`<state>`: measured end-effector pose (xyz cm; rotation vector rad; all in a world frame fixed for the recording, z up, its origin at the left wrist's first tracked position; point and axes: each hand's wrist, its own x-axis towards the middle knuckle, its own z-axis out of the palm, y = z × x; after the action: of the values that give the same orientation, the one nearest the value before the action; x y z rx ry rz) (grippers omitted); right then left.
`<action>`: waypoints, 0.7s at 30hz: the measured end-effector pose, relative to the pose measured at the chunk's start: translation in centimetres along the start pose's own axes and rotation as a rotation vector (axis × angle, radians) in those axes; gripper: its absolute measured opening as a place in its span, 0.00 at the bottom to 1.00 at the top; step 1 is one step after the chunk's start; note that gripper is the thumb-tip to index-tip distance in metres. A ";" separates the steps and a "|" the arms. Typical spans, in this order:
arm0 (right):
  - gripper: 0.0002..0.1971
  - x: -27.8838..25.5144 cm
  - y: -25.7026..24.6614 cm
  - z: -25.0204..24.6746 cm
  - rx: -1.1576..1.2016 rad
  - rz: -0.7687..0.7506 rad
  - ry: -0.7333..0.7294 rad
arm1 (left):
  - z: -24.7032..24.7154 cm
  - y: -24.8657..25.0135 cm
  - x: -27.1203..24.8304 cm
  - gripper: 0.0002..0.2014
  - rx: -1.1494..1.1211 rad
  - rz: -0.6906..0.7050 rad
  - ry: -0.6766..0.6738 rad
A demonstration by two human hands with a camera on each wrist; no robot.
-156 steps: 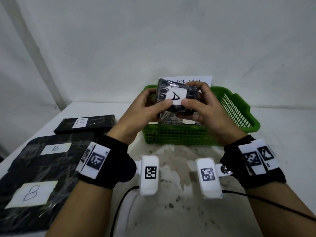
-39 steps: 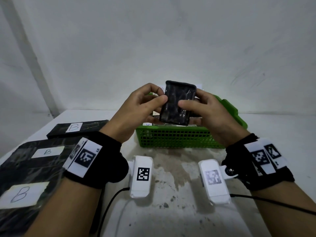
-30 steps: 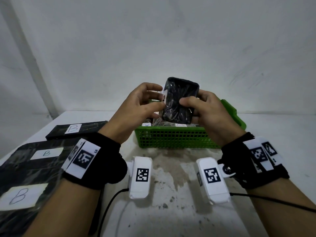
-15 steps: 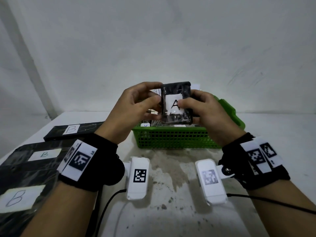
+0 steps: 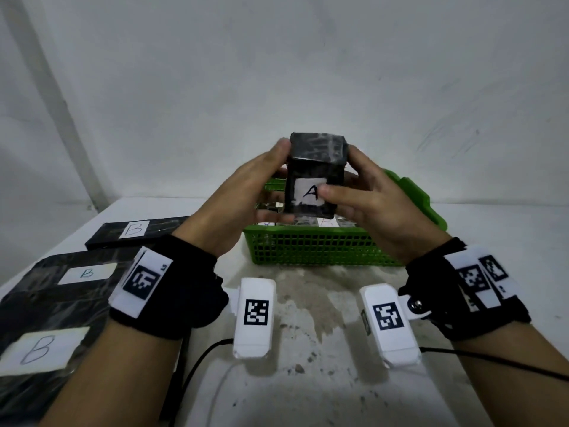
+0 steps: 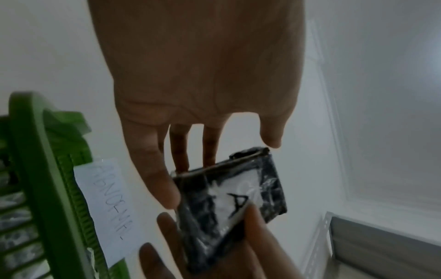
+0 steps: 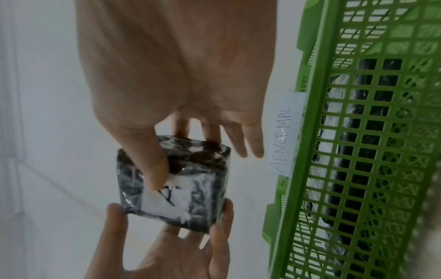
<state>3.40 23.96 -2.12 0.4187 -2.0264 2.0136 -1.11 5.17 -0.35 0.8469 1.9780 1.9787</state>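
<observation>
A small black block (image 5: pixel 311 180) wrapped in clear film, with a white label marked A, is held upright in the air over the green mesh basket (image 5: pixel 308 251). My left hand (image 5: pixel 278 183) grips its left side between thumb and fingers. My right hand (image 5: pixel 338 186) pinches its right side, with the thumb lying on the label. The right wrist view shows the block (image 7: pixel 186 203) with my right thumb on its label and my left hand (image 7: pixel 167 217) cupping it from below. In the left wrist view the block (image 6: pixel 260 181) sits against my left fingertips (image 6: pixel 167 190).
Two flat black packages marked B (image 5: pixel 135 231) (image 5: pixel 61 291) lie on the white table (image 5: pixel 308 380) at the left. The basket (image 7: pixel 310 169) holds more wrapped black packets and carries a paper tag reading ABNORMAL (image 7: pixel 284 136). A white wall stands close behind.
The block has been turned in my hands from its plain dark face to the A label facing me, and it now stands upright and a little higher.
</observation>
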 end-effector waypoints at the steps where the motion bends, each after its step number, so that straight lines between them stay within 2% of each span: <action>1: 0.31 0.0 -0.1 -0.1 -0.028 0.008 -0.014 | 0.0 -0.1 0.1 0.25 -0.023 0.022 0.013; 4: 0.28 -0.1 -0.8 -0.4 0.004 0.101 -0.054 | -0.2 -0.6 0.4 0.19 -0.011 0.071 0.048; 7: 0.29 0.0 -0.8 -0.6 0.059 0.181 -0.024 | -0.1 -1.0 0.5 0.20 -0.031 0.093 0.048; 12: 0.31 0.3 0.1 -0.4 0.042 0.220 0.030 | 0.1 -1.4 0.5 0.23 0.006 0.128 0.016; 14: 0.32 0.4 0.2 -0.2 0.041 0.200 0.054 | 0.1 -1.5 0.5 0.22 0.008 0.145 0.005; 18: 0.31 0.3 0.0 0.5 0.003 0.062 0.182 | 0.0 -1.6 0.5 0.20 -0.020 0.174 -0.018; 21: 0.33 0.1 -0.4 0.8 -0.011 -0.009 0.218 | -0.2 -1.5 0.6 0.15 -0.072 0.166 -0.028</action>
<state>3.43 23.12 -1.73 0.1964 -1.8987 1.9479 -2.01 5.43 -1.64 1.0458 1.8639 2.1004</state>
